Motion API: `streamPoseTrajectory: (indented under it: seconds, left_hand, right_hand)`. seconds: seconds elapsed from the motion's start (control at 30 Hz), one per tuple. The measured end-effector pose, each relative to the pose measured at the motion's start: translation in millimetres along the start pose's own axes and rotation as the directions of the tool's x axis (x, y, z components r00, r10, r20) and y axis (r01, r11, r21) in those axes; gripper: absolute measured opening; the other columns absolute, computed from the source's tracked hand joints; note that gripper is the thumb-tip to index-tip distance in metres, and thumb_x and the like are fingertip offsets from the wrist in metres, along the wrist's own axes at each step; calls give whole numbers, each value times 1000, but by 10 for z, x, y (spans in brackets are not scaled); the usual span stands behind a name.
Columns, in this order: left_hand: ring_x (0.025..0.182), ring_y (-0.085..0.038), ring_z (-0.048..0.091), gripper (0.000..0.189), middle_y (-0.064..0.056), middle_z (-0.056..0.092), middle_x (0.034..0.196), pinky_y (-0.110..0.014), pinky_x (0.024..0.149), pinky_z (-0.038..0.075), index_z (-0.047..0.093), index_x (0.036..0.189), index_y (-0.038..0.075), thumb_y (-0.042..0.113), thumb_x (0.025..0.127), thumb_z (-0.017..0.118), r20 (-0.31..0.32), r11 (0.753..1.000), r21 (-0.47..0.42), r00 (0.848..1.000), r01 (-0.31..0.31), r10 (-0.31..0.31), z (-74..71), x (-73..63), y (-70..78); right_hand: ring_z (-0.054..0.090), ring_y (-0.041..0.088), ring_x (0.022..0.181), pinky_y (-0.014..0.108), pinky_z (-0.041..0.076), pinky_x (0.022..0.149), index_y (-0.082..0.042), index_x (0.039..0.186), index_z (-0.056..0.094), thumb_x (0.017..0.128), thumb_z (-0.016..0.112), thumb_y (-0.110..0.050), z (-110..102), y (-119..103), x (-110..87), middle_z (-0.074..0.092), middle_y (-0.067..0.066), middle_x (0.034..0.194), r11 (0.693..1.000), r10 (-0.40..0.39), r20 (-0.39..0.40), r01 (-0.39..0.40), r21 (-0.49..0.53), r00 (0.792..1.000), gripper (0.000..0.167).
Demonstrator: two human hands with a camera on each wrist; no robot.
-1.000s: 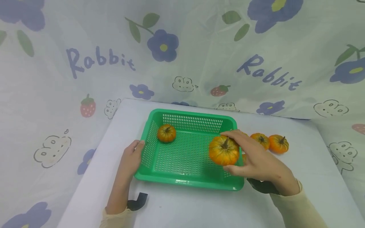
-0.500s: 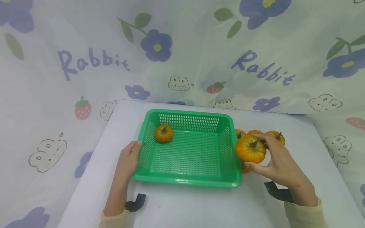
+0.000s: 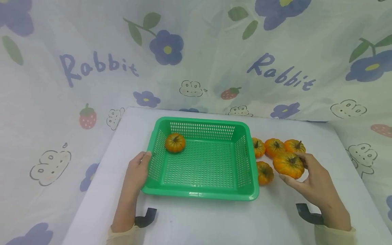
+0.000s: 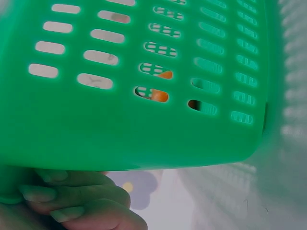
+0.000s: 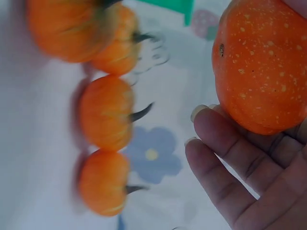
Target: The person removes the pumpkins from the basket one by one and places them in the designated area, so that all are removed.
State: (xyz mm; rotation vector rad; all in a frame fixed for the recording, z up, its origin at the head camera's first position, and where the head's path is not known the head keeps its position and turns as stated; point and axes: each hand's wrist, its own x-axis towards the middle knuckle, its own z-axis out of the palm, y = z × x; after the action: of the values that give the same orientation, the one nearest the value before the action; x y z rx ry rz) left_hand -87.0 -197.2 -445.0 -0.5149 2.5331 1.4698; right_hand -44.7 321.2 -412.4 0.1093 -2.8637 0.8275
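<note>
My left hand (image 3: 137, 172) grips the left rim of a green plastic basket (image 3: 199, 195); in the left wrist view its curled fingers (image 4: 96, 196) show by the rim, beside the slotted wall. One small pumpkin (image 3: 175, 143) sits inside, in the far left corner. Right of the basket, my right hand (image 3: 318, 183) holds an orange pumpkin (image 3: 288, 165) between thumb and fingers. The right wrist view shows this pumpkin's smooth speckled underside, raised off the table. Close by stand several other pumpkins: a back row with a middle pumpkin (image 3: 274, 147), and a nearer pumpkin (image 3: 265, 173).
A white table (image 3: 214, 224) bears everything. Behind and beside it hangs a pale cloth (image 3: 208, 61) printed with flowers, rabbits and strawberries. The basket's right wall stands close against the nearest pumpkins. A dark strap (image 3: 307, 214) hangs at my right wrist.
My right hand has carried its pumpkin rightward, from above the basket's right side to above the table beside the other pumpkins. My left hand has kept its grip on the basket.
</note>
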Motion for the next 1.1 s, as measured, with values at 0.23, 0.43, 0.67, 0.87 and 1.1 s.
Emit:
streamPoseTrajectory:
  seconds: [0.23,0.43,0.67,0.87,1.1]
  left_hand:
    - [77,-25,59,63,-11,62,87,-35,67,49,62,124,8,61,109,33,-6,1000,-1,1000,6,-6,-4,6,-14]
    - [76,-24,59,63,-11,62,86,-35,66,50,62,124,7,61,109,32,-7,1000,1,1000,3,-3,-3,-1,-17]
    - [74,-25,59,62,-12,62,85,-34,65,51,62,123,8,61,109,33,-13,1000,1,1000,-1,1,15,-1,-22]
    - [75,-24,59,64,-12,62,86,-34,65,50,61,125,7,62,109,32,-6,1000,2,1000,1,-1,9,-9,-11]
    - [76,-25,60,64,-12,63,87,-35,65,52,61,127,7,62,109,32,3,1000,-3,1000,3,-3,-1,-15,11]
  right_hand:
    - [52,56,118,75,44,91,10,139,42,82,91,-29,138,239,-62,53,36,134,996,89,42,-89,-6,995,85]
    - [47,57,124,74,43,96,12,148,32,87,87,-33,264,414,-75,45,40,141,983,180,120,-182,0,976,94]
    - [42,60,129,72,41,100,11,153,17,90,83,-45,368,573,-93,36,45,146,950,298,192,-310,33,935,108]
    - [44,63,128,74,41,99,9,154,15,86,82,-58,418,647,-97,34,46,148,927,362,229,-375,17,904,116]
    - [45,62,126,74,41,99,8,153,20,87,81,-57,479,679,-68,39,44,145,943,326,214,-333,-1,921,111]
